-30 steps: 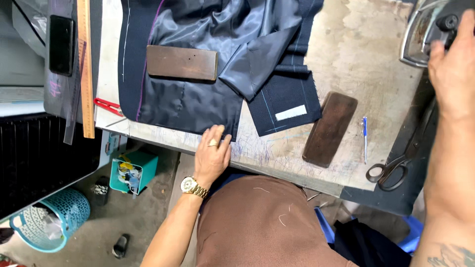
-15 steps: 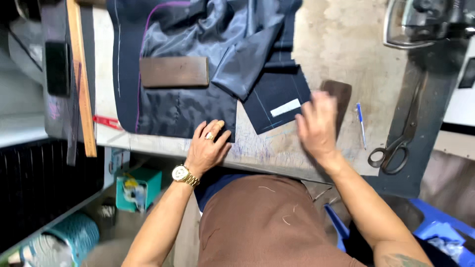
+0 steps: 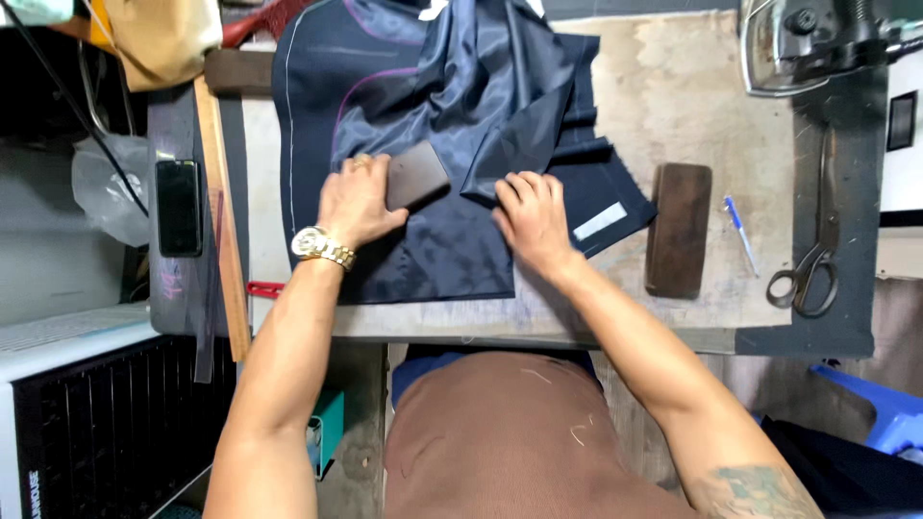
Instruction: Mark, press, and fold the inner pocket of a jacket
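Note:
A dark navy cut garment piece (image 3: 433, 250) with shiny lining lies spread on the worktable (image 3: 692, 106), chalk lines drawn on it. My left hand (image 3: 358, 200), a gold watch on its wrist, grips a dark brown rectangular block (image 3: 417, 175) that rests on the fabric. My right hand (image 3: 531, 217) lies flat on the cloth with fingers spread, just right of that block, by a folded edge of lining. A white label (image 3: 600, 221) shows on the fabric's right corner.
A second brown block (image 3: 679, 231) lies right of the fabric, then a blue pen (image 3: 740, 233) and large scissors (image 3: 813, 252). An iron (image 3: 798, 43) sits at the top right. A wooden ruler (image 3: 221, 221) and a black phone (image 3: 179, 207) are at the left.
My left hand rose from the table's front edge to the brown block and took hold of it. My right hand came in from the right and settled on the fabric.

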